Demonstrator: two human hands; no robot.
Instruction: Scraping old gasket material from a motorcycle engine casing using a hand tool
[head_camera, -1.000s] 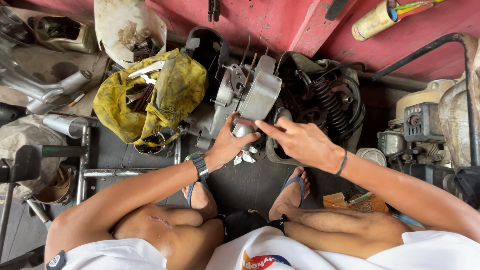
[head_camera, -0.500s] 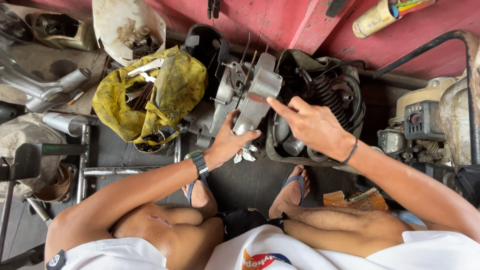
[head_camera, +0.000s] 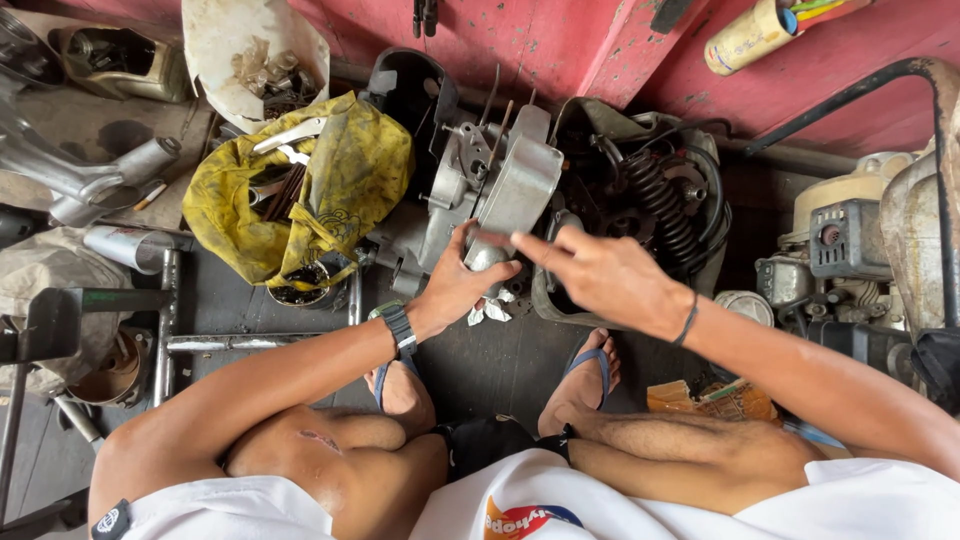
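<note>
**Both hands on the engine casing**

The grey cast-metal engine casing (head_camera: 495, 190) stands on the dark floor (head_camera: 500, 365) against the red wall (head_camera: 560, 50), just ahead of the person's sandalled feet. The left hand (head_camera: 455, 285) grips its lower edge, fingers curled around the metal. The right hand (head_camera: 600, 275) hovers beside it, fingers loosely spread, index fingertip touching the casing. To the left lies a crumpled yellow oily cloth bag (head_camera: 310, 195); to the right, a black coil spring (head_camera: 660, 200).
</note>
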